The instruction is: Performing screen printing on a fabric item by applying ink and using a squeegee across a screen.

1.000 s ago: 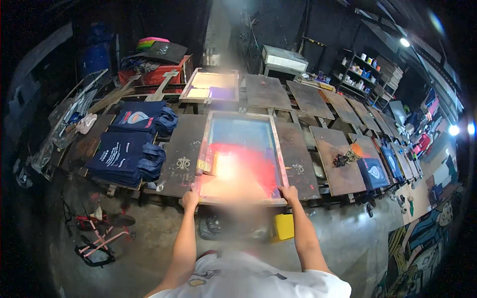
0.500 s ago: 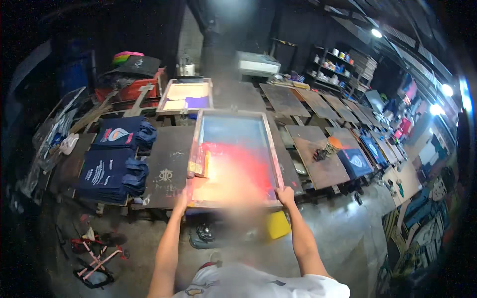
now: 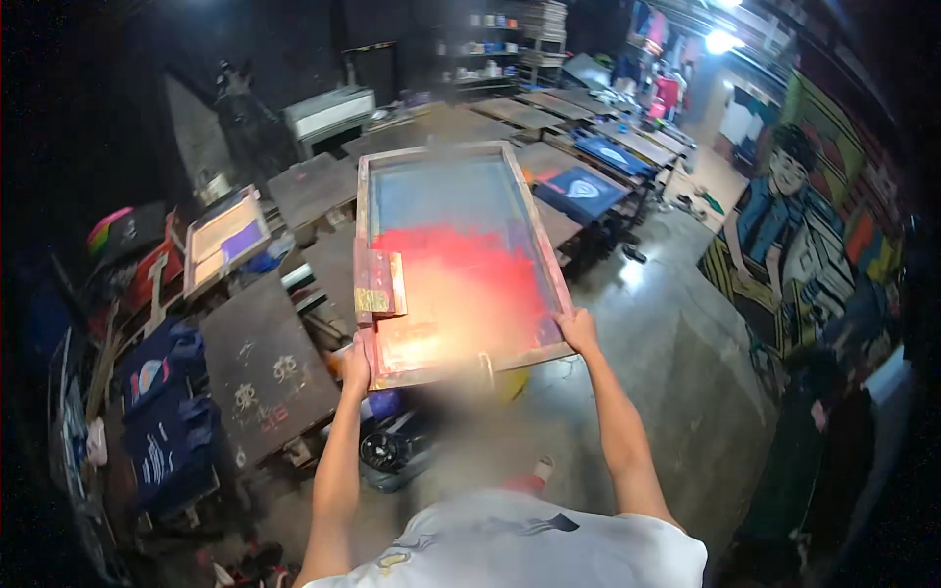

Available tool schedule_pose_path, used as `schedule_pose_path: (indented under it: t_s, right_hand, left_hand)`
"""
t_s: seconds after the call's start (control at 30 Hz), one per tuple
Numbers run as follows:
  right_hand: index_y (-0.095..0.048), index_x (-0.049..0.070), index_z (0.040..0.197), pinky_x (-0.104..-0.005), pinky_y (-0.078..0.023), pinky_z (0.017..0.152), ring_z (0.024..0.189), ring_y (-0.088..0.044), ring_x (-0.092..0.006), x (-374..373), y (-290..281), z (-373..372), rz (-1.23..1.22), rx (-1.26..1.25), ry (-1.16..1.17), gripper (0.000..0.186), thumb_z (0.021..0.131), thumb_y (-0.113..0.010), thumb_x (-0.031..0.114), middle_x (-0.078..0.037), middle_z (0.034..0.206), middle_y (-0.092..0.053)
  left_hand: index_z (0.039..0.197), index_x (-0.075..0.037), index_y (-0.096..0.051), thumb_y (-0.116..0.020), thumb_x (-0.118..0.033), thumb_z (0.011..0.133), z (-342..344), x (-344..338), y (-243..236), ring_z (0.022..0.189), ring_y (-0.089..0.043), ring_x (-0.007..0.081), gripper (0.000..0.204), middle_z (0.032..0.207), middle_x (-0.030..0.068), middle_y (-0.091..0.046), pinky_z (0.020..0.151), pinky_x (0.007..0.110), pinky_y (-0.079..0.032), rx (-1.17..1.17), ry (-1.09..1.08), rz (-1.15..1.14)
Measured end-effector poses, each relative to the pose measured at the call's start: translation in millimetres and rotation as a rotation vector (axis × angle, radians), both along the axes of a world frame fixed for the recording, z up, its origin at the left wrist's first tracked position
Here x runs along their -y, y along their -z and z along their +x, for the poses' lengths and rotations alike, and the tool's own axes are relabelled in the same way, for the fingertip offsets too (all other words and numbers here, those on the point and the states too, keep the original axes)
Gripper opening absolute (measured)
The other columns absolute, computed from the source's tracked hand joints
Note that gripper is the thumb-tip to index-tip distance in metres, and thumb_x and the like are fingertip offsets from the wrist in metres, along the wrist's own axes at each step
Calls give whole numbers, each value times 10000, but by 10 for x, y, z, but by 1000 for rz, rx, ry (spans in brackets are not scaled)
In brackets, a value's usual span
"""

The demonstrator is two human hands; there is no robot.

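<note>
A wooden-framed printing screen [image 3: 364,201] is held up in front of me, tilted, with its far end higher in the view. Bright red ink [image 3: 461,260] covers the middle of its mesh, fading to a pale glare near me; the far part looks blue-grey. A wooden squeegee [image 3: 382,282] rests against the inner left side of the frame. My left hand [image 3: 356,365] grips the near left corner, and my right hand [image 3: 578,331] is wrapped around the near right corner. Both hands are closed on the wood.
Left of me, a dark print board [image 3: 265,367] and dark blue bags [image 3: 167,446] lie on tables. Another screen with a purple patch [image 3: 241,241] sits beyond. Printed blue fabric [image 3: 583,193] lies at far right. A black fan [image 3: 384,449] stands below; a painted wall [image 3: 784,225] rises right.
My view has swung to the right, with the screen carried along in both hands. The boards and bags now lie farther left, and the concrete floor shows to the right of the screen.
</note>
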State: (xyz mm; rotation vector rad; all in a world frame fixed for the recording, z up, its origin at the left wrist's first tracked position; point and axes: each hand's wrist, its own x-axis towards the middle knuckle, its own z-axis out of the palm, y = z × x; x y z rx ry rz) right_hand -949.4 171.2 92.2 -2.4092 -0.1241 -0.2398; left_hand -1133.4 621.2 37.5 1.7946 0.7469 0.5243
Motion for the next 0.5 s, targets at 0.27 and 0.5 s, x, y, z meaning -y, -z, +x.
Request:
schedule_pose_path:
  t_s: [0.27, 0.5]
  right_hand:
    - [-687, -69, 893, -534, -507, 743, 867, -642, -496, 1926, -248, 2, 44, 12, 183, 516, 807, -684, 439, -323, 858, -650]
    - [-719, -17, 860, -490, -519, 712, 828, -688, -419, 3698, -45, 171, 85, 59, 462, 452, 754, -746, 422, -256, 815, -688]
  left_hand:
    - [912, 95, -658, -429, -491, 1022, 1046, 1802, -305, 757, -598, 215, 638, 785, 196, -672, 758, 405, -480, 71, 253, 17]
    - [912, 126, -653, -441, -480, 1020, 1947, 3424, -371, 748, -605, 196, 652, 756, 192, -666, 737, 380, -484, 136, 435, -47]
